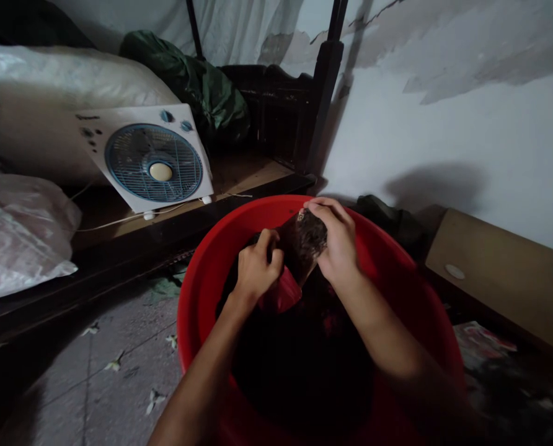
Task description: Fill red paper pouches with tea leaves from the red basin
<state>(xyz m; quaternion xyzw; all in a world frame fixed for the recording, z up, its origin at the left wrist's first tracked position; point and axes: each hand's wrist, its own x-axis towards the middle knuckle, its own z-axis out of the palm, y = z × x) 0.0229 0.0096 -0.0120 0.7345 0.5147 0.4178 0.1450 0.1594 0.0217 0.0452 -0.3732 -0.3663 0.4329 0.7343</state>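
Here, both hands grip a dark wet cloth (304,238) over the round red plastic basin (202,291).
Left hand (256,271) fingers clench the red fold; right hand (336,243) fingers pinch the raised end, keeping drips inside.

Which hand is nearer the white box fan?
Left. The left hand grips cloth in the red tub, on the white box fan's side; the right hand is farther.

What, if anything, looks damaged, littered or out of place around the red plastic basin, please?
The whitewashed wall behind the round red plastic basin is peeling in broad grey patches. Small pale scraps litter the concrete floor left of it. A white and blue box fan leans tilted on the wooden platform. Both hands, left and right, grip dark cloth.
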